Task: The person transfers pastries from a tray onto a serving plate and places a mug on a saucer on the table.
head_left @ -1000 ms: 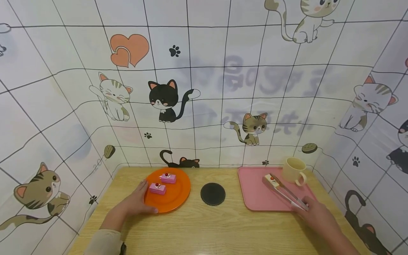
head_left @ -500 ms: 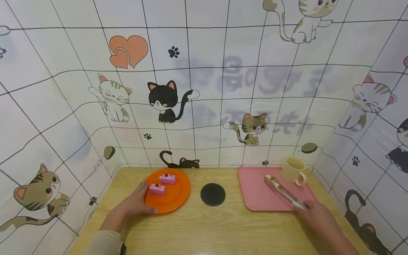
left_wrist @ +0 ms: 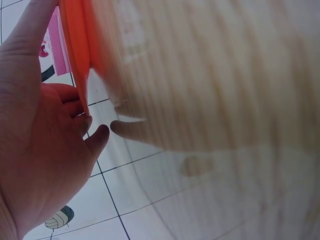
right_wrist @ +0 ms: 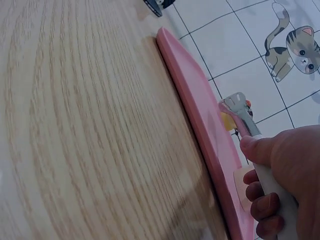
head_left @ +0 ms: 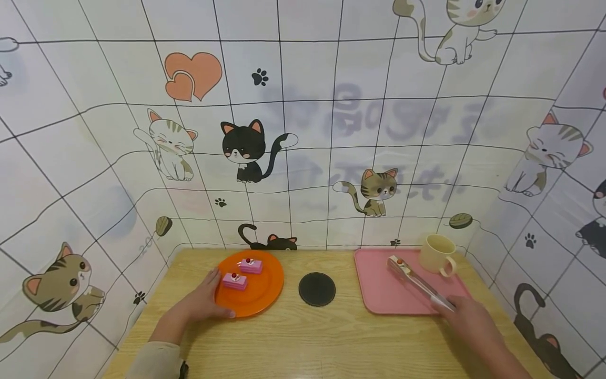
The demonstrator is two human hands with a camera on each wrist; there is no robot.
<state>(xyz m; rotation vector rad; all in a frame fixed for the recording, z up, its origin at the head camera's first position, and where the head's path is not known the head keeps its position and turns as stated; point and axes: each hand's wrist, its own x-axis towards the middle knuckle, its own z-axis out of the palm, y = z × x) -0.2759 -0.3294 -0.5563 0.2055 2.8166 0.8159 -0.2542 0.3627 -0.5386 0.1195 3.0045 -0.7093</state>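
Observation:
My left hand (head_left: 204, 301) holds the rim of an orange plate (head_left: 265, 295), thumb at the near edge and fingers along its left side. Two pink toy cake slices lie on the plate: a nearer slice (head_left: 234, 282) and a farther slice (head_left: 251, 266). At the right, my right hand (head_left: 468, 318) grips a pair of food tongs (head_left: 423, 287) by the handle. Their arms are squeezed together over a pale yellow cake slice (right_wrist: 228, 121) with a red topping, above a pink tray (head_left: 379, 295). The fingers curl round the tongs' white handle (right_wrist: 272, 187) in the right wrist view.
A yellow mug (head_left: 435, 253) stands at the tray's back right corner. A round black coaster (head_left: 317, 289) lies between plate and tray on the wooden table (head_left: 303, 342). Cat-patterned cloth walls (head_left: 307, 158) close in the back and both sides.
The tongs' arms have come together on the yellow cake slice. Tongs and slice have then moved slightly to the left and back. The left hand and plate stay put.

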